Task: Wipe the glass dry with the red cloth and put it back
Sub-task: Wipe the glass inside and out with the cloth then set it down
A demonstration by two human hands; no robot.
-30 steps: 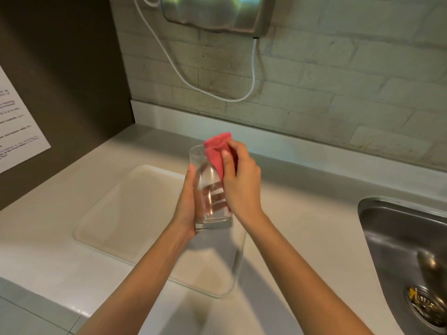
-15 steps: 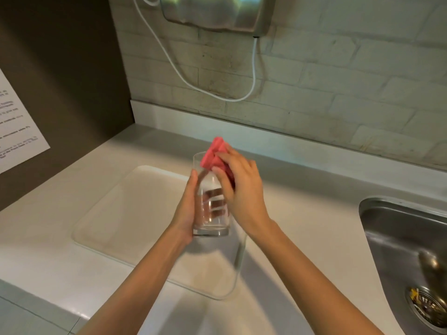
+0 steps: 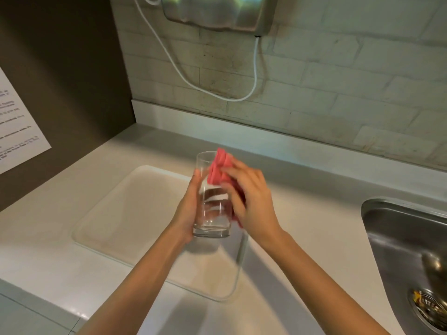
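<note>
A clear, straight-sided glass (image 3: 210, 213) is held upright above the white tray (image 3: 125, 213). My left hand (image 3: 187, 211) wraps its left side, fingers showing through the glass. My right hand (image 3: 251, 199) presses a folded red cloth (image 3: 219, 169) against the glass's upper right outside wall, near the rim. Part of the cloth is hidden under my right palm, and a corner shows lower at the glass's right side.
A steel sink (image 3: 406, 257) with a drain (image 3: 433, 310) lies at the right. A metal wall unit (image 3: 217, 10) with a white cord (image 3: 254, 68) hangs on the tiled wall behind. A dark side panel with a printed sheet (image 3: 17, 126) stands at the left.
The glass has dropped slightly and come upright. My right hand has slid the red cloth around the glass's upper right side, rotating outward.
</note>
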